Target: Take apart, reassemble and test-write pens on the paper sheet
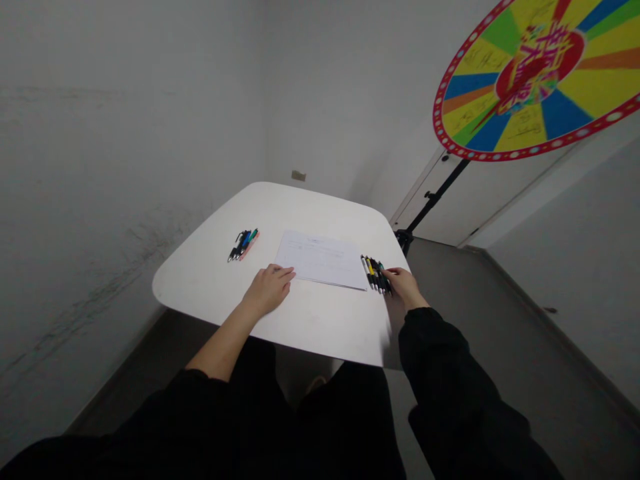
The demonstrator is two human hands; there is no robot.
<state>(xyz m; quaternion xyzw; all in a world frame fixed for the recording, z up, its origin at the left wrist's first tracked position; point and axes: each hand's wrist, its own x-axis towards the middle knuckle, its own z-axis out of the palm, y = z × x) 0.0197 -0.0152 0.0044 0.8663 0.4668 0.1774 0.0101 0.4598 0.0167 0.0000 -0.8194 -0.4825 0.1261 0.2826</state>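
A stack of white paper sheets (323,260) with faint print on the top one lies in the middle of the white table (310,327). My left hand (269,288) rests on the tabletop, its fingertips touching the lower left corner of the sheets and its fingers loosely stretched. Just right of the paper is a row of pens (373,275), mostly black, with one yellow and one white. At the right end of that row, my right hand (401,285) pinches a dark pen, partly hidden by the fingers. On the left side lies another group of pens (243,245), in black, blue, green and pink.
Grey walls (125,133) stand close to the table on the left and behind it. A colourful prize wheel (540,80) on a black stand (435,197) rises at the back right, in front of a white door (480,200).
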